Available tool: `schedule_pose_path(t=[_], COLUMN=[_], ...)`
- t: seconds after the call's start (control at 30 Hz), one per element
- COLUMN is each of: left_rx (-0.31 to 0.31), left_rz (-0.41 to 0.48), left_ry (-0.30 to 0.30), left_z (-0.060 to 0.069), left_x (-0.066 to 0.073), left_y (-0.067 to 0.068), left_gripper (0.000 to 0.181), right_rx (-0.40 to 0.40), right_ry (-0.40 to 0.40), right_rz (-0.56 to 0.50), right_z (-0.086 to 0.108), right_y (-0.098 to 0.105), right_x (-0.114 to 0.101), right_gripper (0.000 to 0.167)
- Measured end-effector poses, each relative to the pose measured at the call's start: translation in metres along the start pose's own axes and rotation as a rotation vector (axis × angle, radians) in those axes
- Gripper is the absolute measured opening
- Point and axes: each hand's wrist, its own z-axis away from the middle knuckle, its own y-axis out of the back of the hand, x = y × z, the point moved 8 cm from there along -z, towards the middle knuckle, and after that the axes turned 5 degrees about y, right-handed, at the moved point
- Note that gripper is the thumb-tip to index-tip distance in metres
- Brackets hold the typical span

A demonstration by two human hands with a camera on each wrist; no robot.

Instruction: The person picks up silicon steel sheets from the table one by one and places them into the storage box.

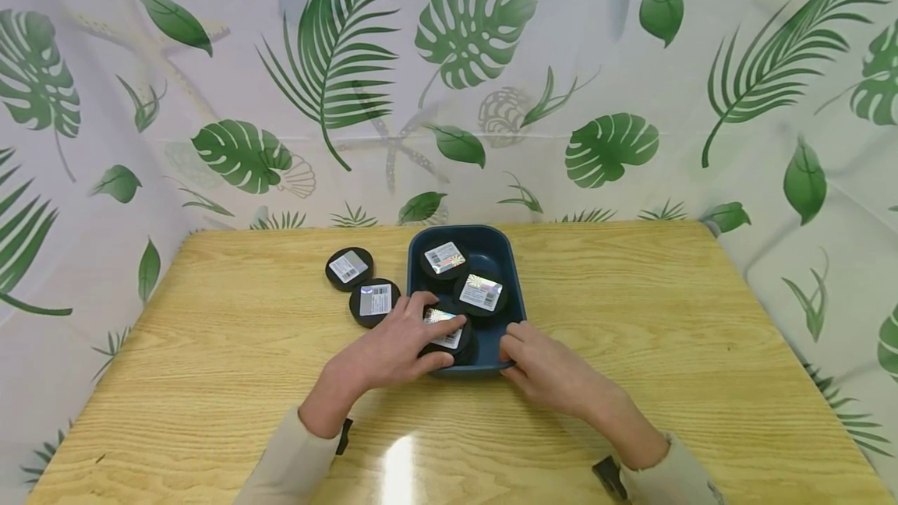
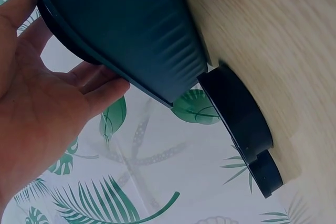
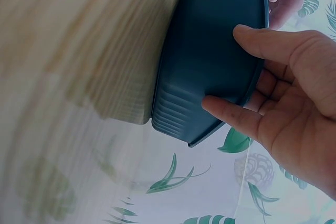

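A dark blue plastic bin (image 1: 500,252) stands on the table, with round black labelled containers inside: one at the back (image 1: 438,259) and one in the middle (image 1: 480,296). My left hand (image 1: 394,340) reaches over the bin's left wall and holds another round black container (image 1: 449,336) by its edge, near the front. That container's dark side shows above the rim in the left wrist view. My right hand (image 1: 550,371) grips the bin's front right corner; in the right wrist view its thumb and a finger (image 3: 231,114) lie against the outer wall.
Two more round black containers, the farther one (image 1: 349,268) and the nearer one (image 1: 374,302), lie label up on the wooden table (image 1: 631,294) left of the bin. A leaf-printed cloth (image 1: 533,162) hangs behind the table and along its sides.
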Motion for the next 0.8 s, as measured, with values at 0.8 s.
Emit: schedule_pose_path(t=[0.8], left_rx=[0.074], left_rz=[-0.031], left_ry=[0.043], left_z=[-0.0010], left_x=[0.0039], left_y=[0.0041], left_gripper=[0.044], right_rx=[-0.022], right_ry=[-0.016], right_rz=[0.005], right_z=[-0.0007], right_y=[0.0007], right_x=[0.0003], right_gripper=[0.021])
